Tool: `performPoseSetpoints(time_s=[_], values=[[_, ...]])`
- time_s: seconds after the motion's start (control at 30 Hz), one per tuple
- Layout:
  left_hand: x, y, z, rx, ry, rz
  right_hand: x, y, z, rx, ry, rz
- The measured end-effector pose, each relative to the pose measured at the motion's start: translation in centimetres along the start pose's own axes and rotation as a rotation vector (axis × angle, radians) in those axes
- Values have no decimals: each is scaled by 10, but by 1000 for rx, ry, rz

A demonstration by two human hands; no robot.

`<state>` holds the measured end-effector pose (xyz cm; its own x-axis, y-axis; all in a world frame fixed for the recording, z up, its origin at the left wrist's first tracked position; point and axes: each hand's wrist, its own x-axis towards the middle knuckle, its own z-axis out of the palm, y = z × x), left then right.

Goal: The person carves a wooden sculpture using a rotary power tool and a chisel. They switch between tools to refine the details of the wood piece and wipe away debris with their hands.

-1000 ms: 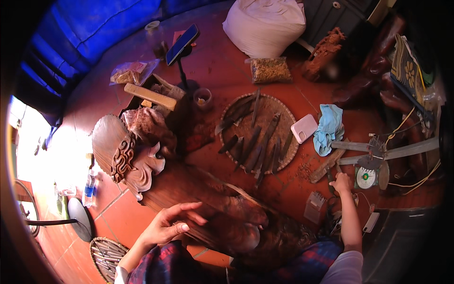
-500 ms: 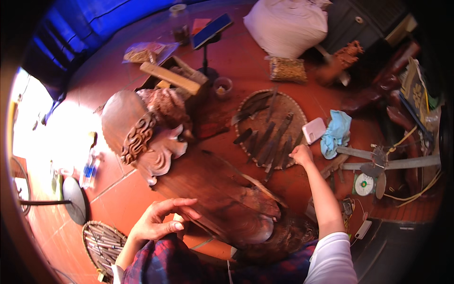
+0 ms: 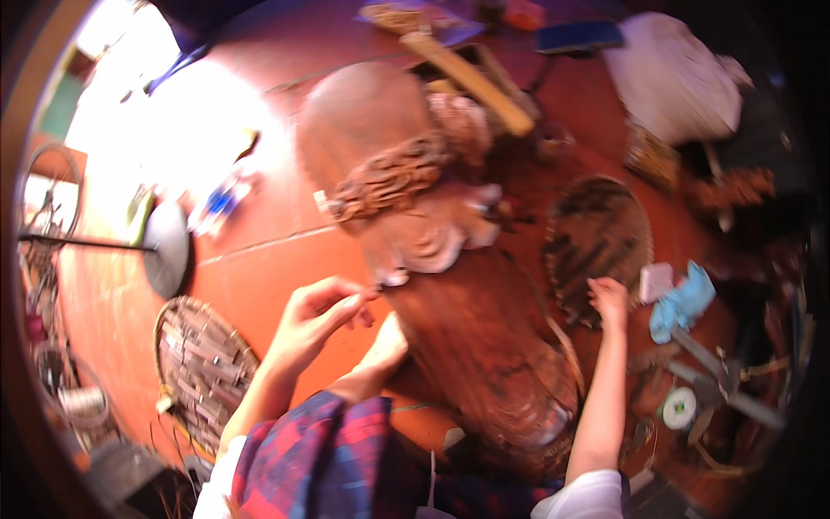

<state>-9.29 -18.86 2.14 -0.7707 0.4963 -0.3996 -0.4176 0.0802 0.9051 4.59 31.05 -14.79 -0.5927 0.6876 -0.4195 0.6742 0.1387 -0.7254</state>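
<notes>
A large reddish-brown wood carving (image 3: 484, 346) lies in front of me, with curled relief (image 3: 389, 177) and a rounded smooth far end. My left hand (image 3: 324, 311) is beside its left edge, above my bare foot (image 3: 385, 350); its fingers are curved and loosely apart from the thumb, and I see nothing in them. My right hand (image 3: 609, 298) hovers at the near right part of a round woven tray (image 3: 647, 233) holding several dark, slim tools, blurred by motion. Its fingers look bent and slightly apart, with nothing visible in them.
Right of the tray are a pink case (image 3: 656, 283), a blue cloth (image 3: 681, 303) and a white spool (image 3: 679, 407). Another woven tray (image 3: 158, 346) of short sticks lies at left, near a round stand base (image 3: 168, 251). A wooden box with a plank (image 3: 475, 82) and a pale sack (image 3: 683, 82) stand farther back.
My view has swung left, shifting the scene rightward. My left hand's fingers have drawn nearer the thumb. My right hand stays by the tray, its closed fingers now looser.
</notes>
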Motion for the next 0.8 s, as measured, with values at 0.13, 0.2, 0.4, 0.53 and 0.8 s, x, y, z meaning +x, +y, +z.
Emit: performPoseSetpoints(time_s=[0.13, 0.2, 0.4, 0.53, 0.8], values=[[8, -19, -8, -21, 127, -48, -44, -60, -6, -13, -47, -57], [3, -28, -11, -48, 123, -55, -75, -98, 0, -26, -111, -118], [6, -48, -4, 57, 170, -18, -197, -168, 58, -208, -286, -473], [17, -59, 10, 19, 179, 117, -243, -169, 110, -604, -223, -621], [20, -67, 21, 186, 408, 284, -253, -160, 146, -838, 148, -749]])
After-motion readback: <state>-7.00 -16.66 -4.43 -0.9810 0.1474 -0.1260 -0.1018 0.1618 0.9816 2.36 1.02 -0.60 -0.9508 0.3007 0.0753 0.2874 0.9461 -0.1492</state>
